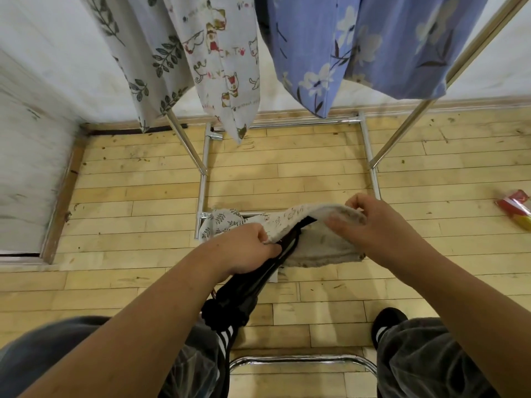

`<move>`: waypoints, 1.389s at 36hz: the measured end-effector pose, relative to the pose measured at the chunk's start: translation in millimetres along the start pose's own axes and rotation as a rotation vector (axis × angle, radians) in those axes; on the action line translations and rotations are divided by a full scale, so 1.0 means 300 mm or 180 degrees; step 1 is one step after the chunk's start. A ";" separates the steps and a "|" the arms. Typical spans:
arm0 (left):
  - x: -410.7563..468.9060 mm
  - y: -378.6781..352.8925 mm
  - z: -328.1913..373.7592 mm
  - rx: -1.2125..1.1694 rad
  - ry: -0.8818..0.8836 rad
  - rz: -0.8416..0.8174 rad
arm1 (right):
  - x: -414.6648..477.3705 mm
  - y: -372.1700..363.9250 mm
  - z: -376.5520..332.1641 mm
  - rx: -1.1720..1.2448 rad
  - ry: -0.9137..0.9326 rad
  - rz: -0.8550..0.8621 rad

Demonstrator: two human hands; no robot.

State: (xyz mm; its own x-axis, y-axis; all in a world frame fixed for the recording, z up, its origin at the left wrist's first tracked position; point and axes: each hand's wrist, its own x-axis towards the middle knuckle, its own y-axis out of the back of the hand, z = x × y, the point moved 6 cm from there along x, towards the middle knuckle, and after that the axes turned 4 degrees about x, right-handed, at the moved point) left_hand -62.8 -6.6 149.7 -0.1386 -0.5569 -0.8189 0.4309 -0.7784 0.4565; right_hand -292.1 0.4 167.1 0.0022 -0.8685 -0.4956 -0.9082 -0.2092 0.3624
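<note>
Plank floor (pixel 143 196) under a metal drying rack (pixel 287 123) bearing printed cloths (pixel 224 53). Before it, a pale printed cloth (pixel 316 242) is pulled flat, probably for hanging, its edge pinched by left hand (pixel 247 248) and right hand (pixel 373 222); a black garment (pixel 244 294) dangles from the left.

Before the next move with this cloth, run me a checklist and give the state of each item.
1. Left hand grips the pale cloth: ok.
2. Right hand pinches its other end: ok.
3. Cloth spread flat between the hands: not ok, it is folded over on itself.
4. Black garment clear of the cloth: not ok, it hangs from the left hand, under the cloth.
5. Free space on the rack: cannot tell; the cat-print cloth and blue floral cloth hang there and the top rail is out of view.
6. Red packet away from the feet: ok.
</note>
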 end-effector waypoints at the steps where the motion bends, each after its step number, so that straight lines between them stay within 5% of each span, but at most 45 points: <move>1: -0.001 -0.002 -0.001 -0.0199 -0.0002 -0.0026 | 0.001 -0.003 0.009 -0.0142 -0.0106 -0.0054; 5: -0.008 0.006 0.015 -0.0692 0.0007 -0.0116 | 0.003 -0.001 0.018 -0.0717 -0.0033 0.0030; 10: -0.023 -0.018 0.041 -0.1702 0.0008 -0.0662 | -0.002 0.006 0.009 -0.0338 0.0066 0.0145; 32: -0.029 0.048 0.090 -0.2777 -0.0562 -0.0175 | -0.016 -0.047 -0.001 -0.0142 -0.0166 -0.0374; 46: -0.013 0.088 0.090 -0.4138 -0.0695 0.0163 | -0.067 -0.128 -0.044 -0.0400 0.0348 -0.1451; 50: -0.016 0.085 0.091 -0.4463 -0.0723 0.0076 | -0.064 -0.140 -0.036 -0.0796 0.0599 -0.1342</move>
State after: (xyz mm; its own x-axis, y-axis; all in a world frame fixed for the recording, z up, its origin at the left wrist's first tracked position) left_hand -75.5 -31.8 174.8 -0.1991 -0.7038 -0.6820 0.9298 0.0843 -0.3584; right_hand -249.3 21.0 170.0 0.4422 -0.7466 -0.4971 -0.6846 -0.6390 0.3508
